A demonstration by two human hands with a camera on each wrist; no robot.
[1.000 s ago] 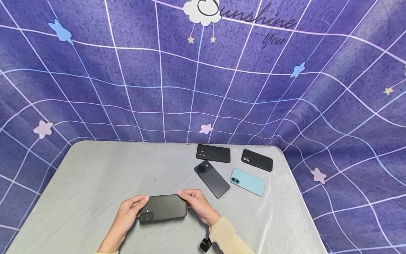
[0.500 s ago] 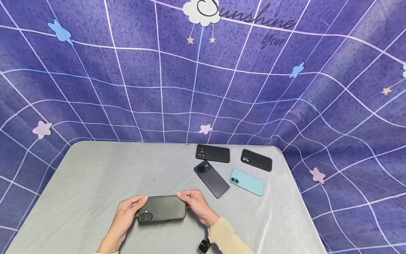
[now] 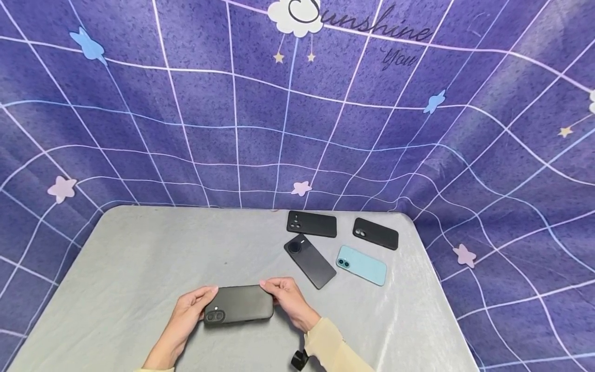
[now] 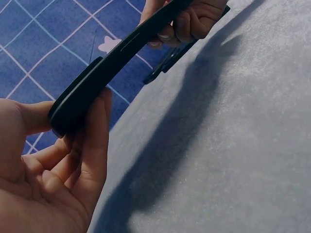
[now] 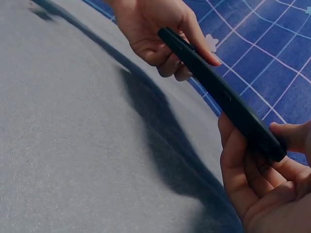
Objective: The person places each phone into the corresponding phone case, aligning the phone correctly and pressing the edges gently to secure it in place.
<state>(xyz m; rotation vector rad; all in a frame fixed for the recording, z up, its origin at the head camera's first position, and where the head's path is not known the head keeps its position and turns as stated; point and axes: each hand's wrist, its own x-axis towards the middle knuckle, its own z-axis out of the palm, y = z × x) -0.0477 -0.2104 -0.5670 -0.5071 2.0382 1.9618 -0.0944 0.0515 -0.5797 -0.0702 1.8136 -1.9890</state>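
Observation:
Both hands hold a black phone (image 3: 246, 302) lengthwise above the table, its back turned up toward the head camera. A camera bump with two lenses sits at its lower left corner. My left hand (image 3: 186, 312) pinches the left end, thumb on the back and fingers underneath, as the left wrist view shows with the phone's thin edge (image 4: 99, 82). At the opposite end, my right hand (image 3: 290, 302) grips in the same way, thumb at the upper corner. Its curled fingers (image 5: 235, 165) support the underside in the right wrist view. The phone's front faces away from the head camera.
To the right lie a dark grey phone (image 3: 313, 266) with a round camera and a light blue phone (image 3: 364, 266). Behind them are two black phone cases, one nearer the middle (image 3: 318, 225) and one farther right (image 3: 381, 235). A purple curtain (image 3: 209, 144) rises behind the grey-covered table (image 3: 153, 248).
The hands keep hold of the black phone with only a tiny shift. The other phones and the cases stay where they were.

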